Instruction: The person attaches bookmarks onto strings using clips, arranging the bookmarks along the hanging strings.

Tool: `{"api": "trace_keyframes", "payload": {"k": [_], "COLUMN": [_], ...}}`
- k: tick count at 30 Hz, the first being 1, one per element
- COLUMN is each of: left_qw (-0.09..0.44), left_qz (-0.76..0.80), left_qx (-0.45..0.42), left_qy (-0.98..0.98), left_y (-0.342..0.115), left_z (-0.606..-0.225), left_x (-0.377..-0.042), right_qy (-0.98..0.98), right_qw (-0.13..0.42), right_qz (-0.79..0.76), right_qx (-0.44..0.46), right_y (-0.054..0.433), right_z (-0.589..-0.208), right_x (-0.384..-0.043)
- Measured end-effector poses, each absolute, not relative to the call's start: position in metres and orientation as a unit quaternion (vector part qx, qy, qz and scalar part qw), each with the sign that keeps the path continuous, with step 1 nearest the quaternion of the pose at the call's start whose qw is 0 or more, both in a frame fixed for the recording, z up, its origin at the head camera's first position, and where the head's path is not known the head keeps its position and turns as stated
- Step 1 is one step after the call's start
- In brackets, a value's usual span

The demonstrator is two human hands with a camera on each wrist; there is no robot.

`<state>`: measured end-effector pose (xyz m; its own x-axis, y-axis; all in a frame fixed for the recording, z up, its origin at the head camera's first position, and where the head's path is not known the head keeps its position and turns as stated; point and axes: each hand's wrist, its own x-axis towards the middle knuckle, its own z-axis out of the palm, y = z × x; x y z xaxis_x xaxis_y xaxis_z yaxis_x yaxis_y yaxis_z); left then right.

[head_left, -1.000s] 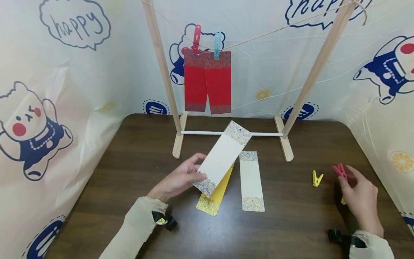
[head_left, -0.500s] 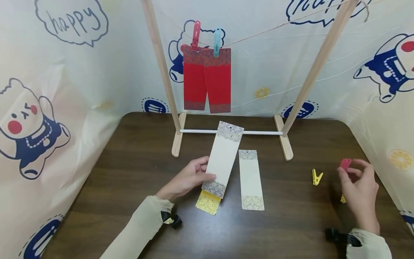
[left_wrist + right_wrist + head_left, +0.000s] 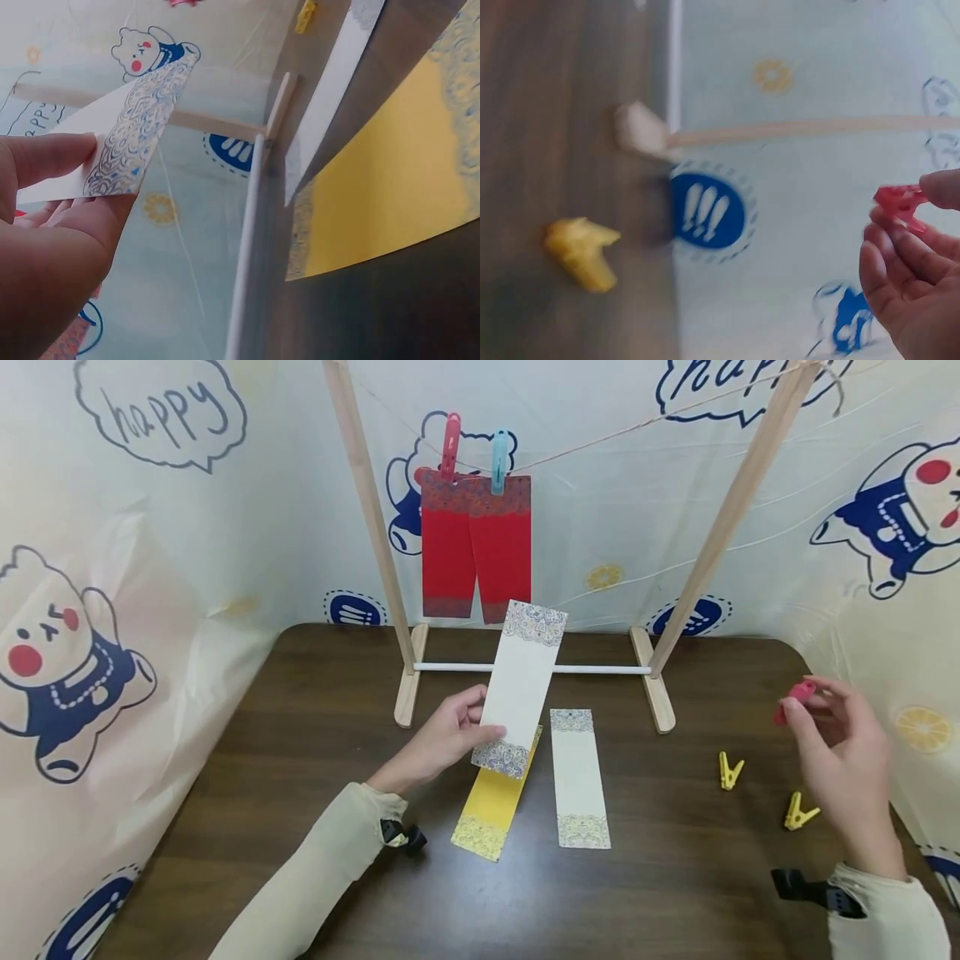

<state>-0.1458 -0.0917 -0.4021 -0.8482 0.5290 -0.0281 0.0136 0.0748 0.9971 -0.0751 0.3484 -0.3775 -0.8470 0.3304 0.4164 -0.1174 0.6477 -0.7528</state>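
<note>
My left hand [image 3: 442,739] pinches a white card with patterned ends [image 3: 525,681] by its lower left edge, lifted above the table and tilted slightly right. In the left wrist view the thumb lies on top of the card [image 3: 112,146]. Over on the right, my right hand [image 3: 843,760] pinches a red clothespin [image 3: 801,693] between thumb and fingers, raised off the table. Beneath the held card lies a yellow card [image 3: 491,818]. A second white card [image 3: 580,781] lies just to its right. Two yellow clothespins [image 3: 729,772] rest near the right hand.
A wooden frame [image 3: 720,535] stands at the back with a string [image 3: 600,447] across its posts. Two red cards [image 3: 502,547] hang from it by a red clothespin [image 3: 450,447] and a blue clothespin [image 3: 498,462]. A white rod [image 3: 600,670] joins the feet.
The left hand has lifted the white card, turned it more upright and moved it away from me. The right hand has raised the red clothespin from the table, uncovering a yellow clothespin.
</note>
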Motion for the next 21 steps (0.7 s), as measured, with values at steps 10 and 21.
{"api": "trace_keyframes", "payload": {"k": [10, 21], "left_qw": [0.155, 0.087], "left_qz": [0.633, 0.636], "left_qx": [0.185, 0.233], "left_qy": [0.735, 0.730], "left_y": [-0.089, -0.077], "left_z": [-0.385, -0.372], "left_x": [-0.158, -0.170], "right_qy": [-0.884, -0.871], "right_qw": [0.262, 0.312], "right_qz": [0.384, 0.342], "right_qx": [0.040, 0.166], "right_y": [0.316, 0.271], "right_z": [-0.319, -0.267], "right_x": [-0.110, -0.150]}}
